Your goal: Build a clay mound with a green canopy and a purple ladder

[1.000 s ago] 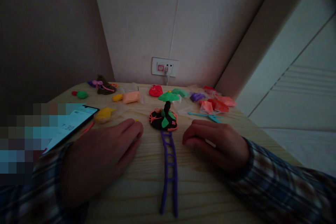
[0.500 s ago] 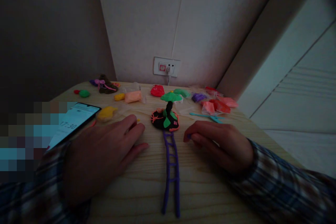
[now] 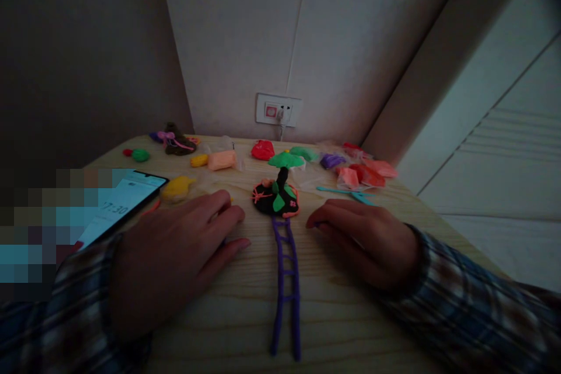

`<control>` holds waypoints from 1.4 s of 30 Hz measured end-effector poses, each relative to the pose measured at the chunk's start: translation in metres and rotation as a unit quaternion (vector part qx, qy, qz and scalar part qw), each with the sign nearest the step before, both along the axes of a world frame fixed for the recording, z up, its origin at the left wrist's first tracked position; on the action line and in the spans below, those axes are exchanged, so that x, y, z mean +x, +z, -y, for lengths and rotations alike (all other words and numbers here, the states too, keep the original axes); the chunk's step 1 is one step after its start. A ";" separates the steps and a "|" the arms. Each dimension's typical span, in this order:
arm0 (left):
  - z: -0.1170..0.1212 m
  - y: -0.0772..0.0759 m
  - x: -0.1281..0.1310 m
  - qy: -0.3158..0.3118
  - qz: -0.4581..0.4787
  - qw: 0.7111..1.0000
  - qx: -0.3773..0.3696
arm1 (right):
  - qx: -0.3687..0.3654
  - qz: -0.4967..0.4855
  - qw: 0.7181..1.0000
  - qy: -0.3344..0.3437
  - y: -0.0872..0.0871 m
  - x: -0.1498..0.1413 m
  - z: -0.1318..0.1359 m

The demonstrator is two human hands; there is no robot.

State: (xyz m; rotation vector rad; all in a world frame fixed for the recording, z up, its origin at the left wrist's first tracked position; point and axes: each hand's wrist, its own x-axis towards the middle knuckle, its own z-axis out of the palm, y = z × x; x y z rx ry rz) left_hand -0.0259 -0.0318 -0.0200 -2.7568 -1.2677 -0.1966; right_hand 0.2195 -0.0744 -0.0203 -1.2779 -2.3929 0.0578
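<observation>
A purple clay ladder [image 3: 287,273] lies flat on the table, with several rungs between its two rails. At its far end is a black clay base [image 3: 264,203] with green leaves, orange trim and a black stem under a green clay canopy [image 3: 286,159]. To the left of the ladder, my left hand [image 3: 182,254] rests on the table, thumb and fingers apart. My right hand [image 3: 366,234] is on the other side, its fingertips closed on a small bit of purple clay [image 3: 317,224], mostly hidden by the fingers.
A phone [image 3: 127,201] lies at the left beside yellow clay [image 3: 177,187]. Behind stand a brown clay figure [image 3: 177,143], a peach clay pack [image 3: 222,160] and red clay [image 3: 263,150]. Purple clay [image 3: 332,160], red packs [image 3: 368,175] and a blue tool [image 3: 346,192] are at the right.
Both hands stay almost in place. The fingers of my right hand have closed a little further over the purple clay bit, so less of it shows.
</observation>
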 end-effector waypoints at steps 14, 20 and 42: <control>0.001 0.000 -0.002 -0.024 0.018 1.000 0.002 | 0.012 0.091 0.993 -0.077 0.001 0.003 0.003; -0.001 -0.002 -0.003 -0.029 0.018 0.999 -0.001 | 0.016 0.086 0.994 -0.070 0.000 0.003 0.004; -0.002 -0.003 -0.004 -0.032 0.008 0.999 -0.001 | -0.021 0.035 0.999 -0.001 -0.001 0.001 0.002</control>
